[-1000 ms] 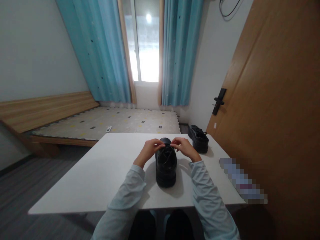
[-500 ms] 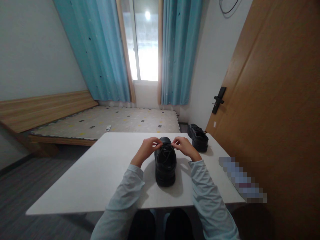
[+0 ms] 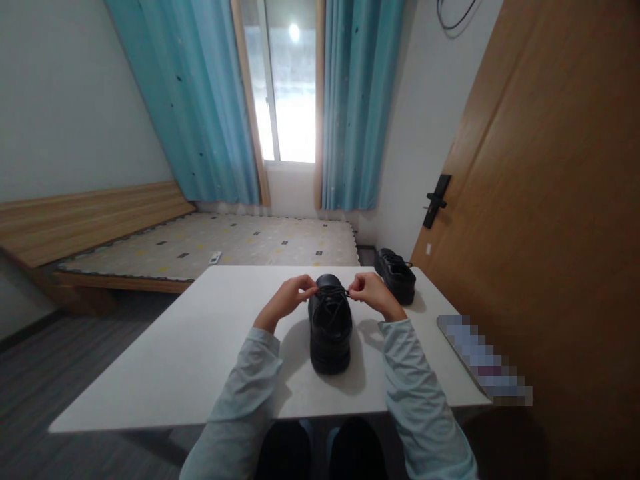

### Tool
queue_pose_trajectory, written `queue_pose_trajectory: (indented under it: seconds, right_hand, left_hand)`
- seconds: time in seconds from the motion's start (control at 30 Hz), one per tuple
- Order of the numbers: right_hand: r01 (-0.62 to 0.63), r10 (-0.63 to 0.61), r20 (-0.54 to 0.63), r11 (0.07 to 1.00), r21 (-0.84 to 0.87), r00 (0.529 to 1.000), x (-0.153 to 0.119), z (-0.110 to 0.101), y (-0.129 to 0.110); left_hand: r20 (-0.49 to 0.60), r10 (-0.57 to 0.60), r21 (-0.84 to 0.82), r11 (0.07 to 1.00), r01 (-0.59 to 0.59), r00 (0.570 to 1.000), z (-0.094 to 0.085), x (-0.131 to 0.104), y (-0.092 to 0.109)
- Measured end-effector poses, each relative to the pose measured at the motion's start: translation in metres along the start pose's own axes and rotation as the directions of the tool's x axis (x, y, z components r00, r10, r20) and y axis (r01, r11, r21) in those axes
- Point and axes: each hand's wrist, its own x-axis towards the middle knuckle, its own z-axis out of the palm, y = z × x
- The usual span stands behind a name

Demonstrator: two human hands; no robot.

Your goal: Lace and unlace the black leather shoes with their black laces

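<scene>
A black lace-up shoe (image 3: 331, 337) stands upright on the white table (image 3: 200, 360), its toe pointing away from me and its heel towards me. Black shoelaces (image 3: 331, 293) cross over its front. My left hand (image 3: 295, 295) is closed in a pinch on a lace at the shoe's left side. On the other side, my right hand (image 3: 367, 292) pinches a lace too, which stretches out from the shoe to the fingertips. A second black shoe (image 3: 397, 277) rests near the table's far right corner, behind my right hand, touched by neither hand.
Along the table's right edge lies a flat, blurred-out item (image 3: 483, 363). Beyond the table is a bed (image 3: 240, 237) with a small white remote (image 3: 215, 257) on it. A wooden door (image 3: 545, 200) stands close on the right.
Both hands have moved outward from the shoe, the left one to the left and the right one slightly right, drawing the laces sideways. The shoes have stayed in place.
</scene>
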Motion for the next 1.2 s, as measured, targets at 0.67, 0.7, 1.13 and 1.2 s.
queue_pose_trajectory:
  seconds: [0.67, 0.7, 1.13, 1.2]
  right_hand:
    - [-0.247, 0.191, 0.184, 0.902, 0.355, 0.964, -0.002, 0.009, -0.019]
    - [-0.244, 0.194, 0.176, 0.907, 0.342, 0.965, -0.001, 0.011, -0.018]
    - [-0.242, 0.203, 0.139, 0.893, 0.379, 0.969, 0.001, 0.006, -0.008]
    - [-0.241, 0.208, 0.127, 0.891, 0.384, 0.970, 0.001, 0.006, -0.006]
  left_hand:
    - [-0.021, -0.212, -0.262, 0.944, 0.199, 0.977, 0.016, 0.003, 0.016]
    - [-0.030, -0.209, -0.259, 0.946, 0.194, 0.977, 0.016, 0.003, 0.016]
    - [0.052, -0.273, -0.330, 0.903, 0.275, 0.961, 0.013, 0.000, 0.005]
    - [0.081, -0.281, -0.370, 0.882, 0.291, 0.956, 0.012, -0.001, 0.004]
